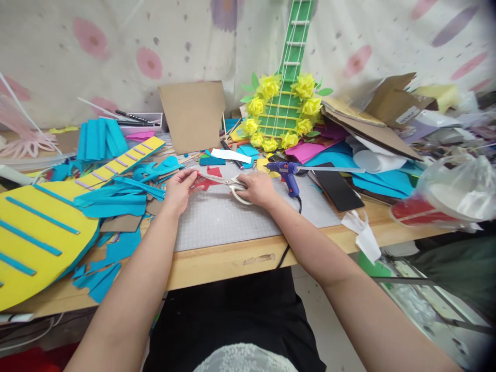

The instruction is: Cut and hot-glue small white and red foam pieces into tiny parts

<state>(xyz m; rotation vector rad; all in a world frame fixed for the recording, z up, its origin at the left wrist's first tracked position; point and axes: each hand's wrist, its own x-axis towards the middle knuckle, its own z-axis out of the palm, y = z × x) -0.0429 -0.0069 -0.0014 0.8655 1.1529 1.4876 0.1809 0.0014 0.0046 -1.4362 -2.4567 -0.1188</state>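
Observation:
My right hand (258,188) is closed around the pale handles of a pair of scissors (235,184), whose blades point left. The blade tips reach a small piece of red paper (198,173) pinched between the thumb and fingers of my left hand (179,190). Just behind the blades, more red paper (211,177) lies on the grey cutting mat (217,222). A blue glue gun (289,175) rests right of my right hand, with a long clear glue stick out of its back.
A yellow guitar-shaped craft (46,222) lies at the left among blue paper scraps (116,199). Behind the mat stand a cardboard piece (192,116) and a green guitar shape with yellow flowers (282,111). A phone (337,188) and a plastic-bagged tub (430,206) sit at right.

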